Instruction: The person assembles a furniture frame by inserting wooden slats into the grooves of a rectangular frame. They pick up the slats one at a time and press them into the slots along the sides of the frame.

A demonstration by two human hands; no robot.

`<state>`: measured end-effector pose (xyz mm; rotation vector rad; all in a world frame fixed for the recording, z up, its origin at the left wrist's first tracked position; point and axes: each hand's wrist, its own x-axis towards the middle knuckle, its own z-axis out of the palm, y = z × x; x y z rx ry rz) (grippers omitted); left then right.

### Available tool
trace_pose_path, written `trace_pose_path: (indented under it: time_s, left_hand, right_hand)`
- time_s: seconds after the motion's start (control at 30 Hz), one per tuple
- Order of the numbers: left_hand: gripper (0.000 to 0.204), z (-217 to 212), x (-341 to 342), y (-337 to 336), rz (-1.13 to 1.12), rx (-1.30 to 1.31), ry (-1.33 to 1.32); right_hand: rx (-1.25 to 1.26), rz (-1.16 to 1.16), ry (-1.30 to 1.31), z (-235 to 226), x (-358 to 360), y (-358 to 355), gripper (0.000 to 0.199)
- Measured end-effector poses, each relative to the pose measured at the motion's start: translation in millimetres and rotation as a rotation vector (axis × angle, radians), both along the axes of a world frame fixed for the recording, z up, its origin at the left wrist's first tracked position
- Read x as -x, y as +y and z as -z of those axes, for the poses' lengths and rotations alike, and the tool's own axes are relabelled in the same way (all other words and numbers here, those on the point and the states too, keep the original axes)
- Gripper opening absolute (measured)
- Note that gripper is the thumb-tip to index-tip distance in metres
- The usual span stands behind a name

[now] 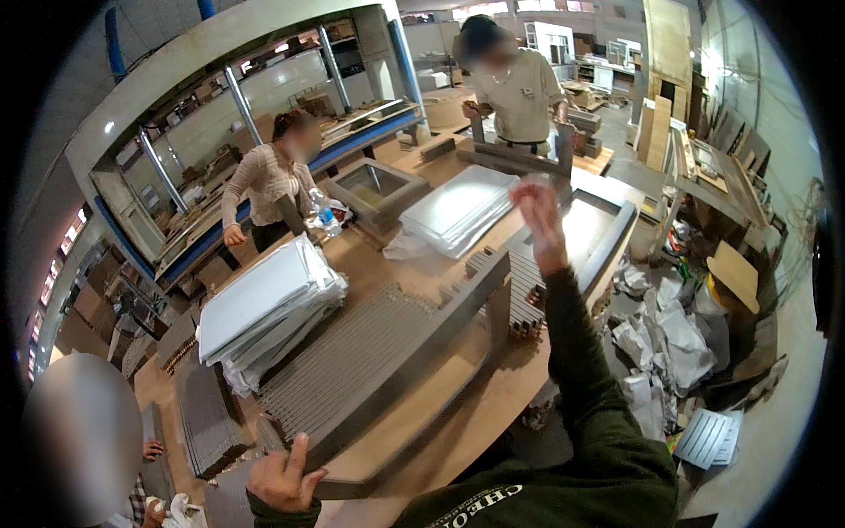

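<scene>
My left hand [286,476] is at the near left corner of a grey rectangular frame [409,356] that stands tilted on the table. Its index finger and thumb are stretched apart, the other fingers are bent, and nothing shows between them. Whether it touches the frame is hard to see. My right hand [542,222] is raised past the frame's far end, smeared by motion, its fingers unclear. Beyond it lies a stack of white panels [462,204]. Many grey strips [352,352] lie side by side behind the frame, with more strips [515,286] under its far end.
A taller stack of wrapped white panels [264,299] stands at the left. Another grey frame [378,189] and a water bottle [324,209] are farther back. Co-workers stand at the far side [519,92], at the left [277,180] and at lower left. Scrap wrapping [669,343] litters the right floor.
</scene>
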<state>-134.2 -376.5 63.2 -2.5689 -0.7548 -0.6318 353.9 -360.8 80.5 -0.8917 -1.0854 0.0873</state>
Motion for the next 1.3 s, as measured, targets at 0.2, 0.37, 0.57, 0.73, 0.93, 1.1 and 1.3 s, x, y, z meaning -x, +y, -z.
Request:
trace_pose_path:
  time_s: [0.2, 0.37, 0.57, 0.73, 0.93, 1.1, 1.3]
  left_hand:
    - [0.067, 5.9, 13.0, 6.0, 0.036, -0.075, -0.011]
    - [0.062, 4.7, 0.9, 12.3, -0.025, -0.087, 0.054]
    - [0.066, 5.3, -2.9, 6.2, -0.053, 0.006, -0.014]
    - [0.059, -1.7, 6.9, 0.3, -0.172, 0.006, 0.146]
    - [0.091, 8.3, 99.0, -38.9, -0.458, -0.027, -0.474]
    - [0.086, 156.4, 76.2, -12.6, -0.328, 0.473, -1.039]
    - [0.091, 118.2, 9.8, -8.3, -0.434, 0.307, -1.406]
  right_hand:
    - [0.204, 0.225, -0.536, -78.4, 25.2, 14.7, 0.018]
    - [0.45, 0.194, -1.202, 60.3, -0.7, 84.4, 0.031]
    - [0.37, 0.242, -0.889, -71.6, 28.9, 32.5, 0.034]
    - [0.874, 0.154, -1.215, 12.2, 13.7, 52.6, 0.021]
    - [0.797, 0.034, -0.83, 35.2, 27.4, 68.5, 0.029]
    - [0.779, 0.064, -0.97, 29.6, 38.6, 61.8, 0.04]
    - [0.993, -0.655, -1.137, 10.5, 199.7, 67.9, 0.046]
